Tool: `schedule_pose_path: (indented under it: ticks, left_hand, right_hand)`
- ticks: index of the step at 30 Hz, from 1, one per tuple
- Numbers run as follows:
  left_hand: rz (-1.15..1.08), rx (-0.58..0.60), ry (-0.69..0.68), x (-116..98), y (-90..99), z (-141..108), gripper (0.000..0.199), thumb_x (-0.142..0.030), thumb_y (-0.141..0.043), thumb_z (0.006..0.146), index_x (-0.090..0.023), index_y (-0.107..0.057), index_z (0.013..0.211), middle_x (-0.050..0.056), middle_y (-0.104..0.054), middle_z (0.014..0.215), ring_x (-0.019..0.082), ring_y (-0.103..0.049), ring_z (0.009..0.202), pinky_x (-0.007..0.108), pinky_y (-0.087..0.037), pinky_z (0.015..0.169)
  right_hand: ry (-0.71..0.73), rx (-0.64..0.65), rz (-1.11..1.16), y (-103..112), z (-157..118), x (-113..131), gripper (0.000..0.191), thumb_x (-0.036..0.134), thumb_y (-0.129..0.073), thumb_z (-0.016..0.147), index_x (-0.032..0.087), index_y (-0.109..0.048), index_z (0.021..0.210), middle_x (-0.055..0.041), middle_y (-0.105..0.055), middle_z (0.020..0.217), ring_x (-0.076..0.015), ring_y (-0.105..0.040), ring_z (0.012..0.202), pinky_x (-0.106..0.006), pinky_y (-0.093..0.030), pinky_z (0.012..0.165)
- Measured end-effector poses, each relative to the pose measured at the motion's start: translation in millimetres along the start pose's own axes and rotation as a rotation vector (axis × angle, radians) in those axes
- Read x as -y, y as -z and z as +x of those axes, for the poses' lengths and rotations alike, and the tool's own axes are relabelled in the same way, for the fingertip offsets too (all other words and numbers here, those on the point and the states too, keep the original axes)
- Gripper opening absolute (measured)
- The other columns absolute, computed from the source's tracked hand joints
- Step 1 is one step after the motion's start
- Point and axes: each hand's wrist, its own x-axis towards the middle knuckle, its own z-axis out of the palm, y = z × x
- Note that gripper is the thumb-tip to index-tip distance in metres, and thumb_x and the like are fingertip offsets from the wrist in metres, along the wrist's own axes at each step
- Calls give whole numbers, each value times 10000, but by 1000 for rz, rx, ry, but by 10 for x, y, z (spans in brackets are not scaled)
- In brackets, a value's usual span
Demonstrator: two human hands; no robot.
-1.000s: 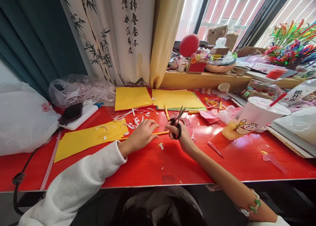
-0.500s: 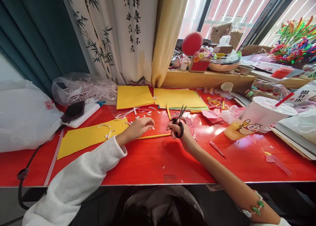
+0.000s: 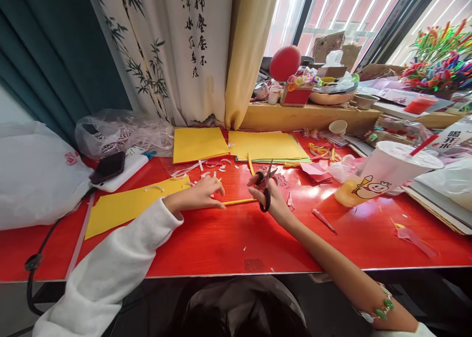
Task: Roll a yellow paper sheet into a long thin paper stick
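Note:
My right hand (image 3: 271, 199) has its fingers through the handles of black-handled scissors (image 3: 268, 180), whose blades point up and away from me, slightly apart. My left hand (image 3: 201, 194) hovers over the table, palm down, fingers apart, and nothing shows in it. Between the two hands lies a thin yellow strip (image 3: 239, 201). Another short yellow strip (image 3: 250, 164) stands out beyond the scissors. Small white paper scraps (image 3: 217, 172) are scattered just past my left hand. A yellow paper sheet (image 3: 121, 209) lies to its left, with curled white strips on it.
Stacks of yellow paper (image 3: 201, 145) lie at the back of the red table (image 3: 221, 248). A drink cup (image 3: 385, 175) with a red straw stands on the right. To the left are a phone (image 3: 108, 167) and a white plastic bag (image 3: 37, 175).
My left hand has moved slightly left, and its thumb and fingers have spread apart; a small white scrap by its fingertips no longer shows there. The scissors have turned slightly in my right hand.

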Motion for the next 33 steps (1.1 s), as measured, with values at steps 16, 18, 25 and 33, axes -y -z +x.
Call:
schedule_pose_path:
  ticks: [16, 18, 25, 33]
  left_hand:
    - [-422, -324, 260, -173, 13, 44, 323, -413, -375, 878, -159, -568, 829, -10, -543, 696, 84, -466, 581, 197, -356, 564]
    - [-490, -329, 302, -183, 25, 54, 352, -424, -365, 869, -146, -579, 840, -12, -513, 666, 70, -413, 524, 184, -321, 495]
    - [-635, -322, 355, -259, 87, 39, 435, -525, -419, 818, -134, -606, 781, -37, -413, 572, 44, -304, 445, 172, -231, 420]
    - [-540, -273, 279, -306, 77, 19, 398, -518, -522, 770, -138, -643, 766, 0, -547, 656, 93, -470, 614, 191, -328, 542]
  right_hand:
    - [386, 493, -977, 62, -72, -10, 289, 175, -557, 728, 198, -514, 1013, -44, -591, 1006, -162, -569, 757, -264, -336, 567]
    - [203, 411, -821, 105, -54, -40, 326, 230, -599, 727, 205, -490, 1033, -51, -558, 1077, -186, -565, 877, -273, -389, 647]
    - [-81, 368, -476, 181, 0, -192, 526, 278, -684, 652, 162, -401, 1080, -121, -460, 1137, -206, -527, 1007, -327, -478, 797]
    - [-123, 183, -111, 103, 36, -14, 476, 388, -615, 761, 187, -439, 1155, -110, -470, 1211, -149, -588, 899, -294, -484, 722]
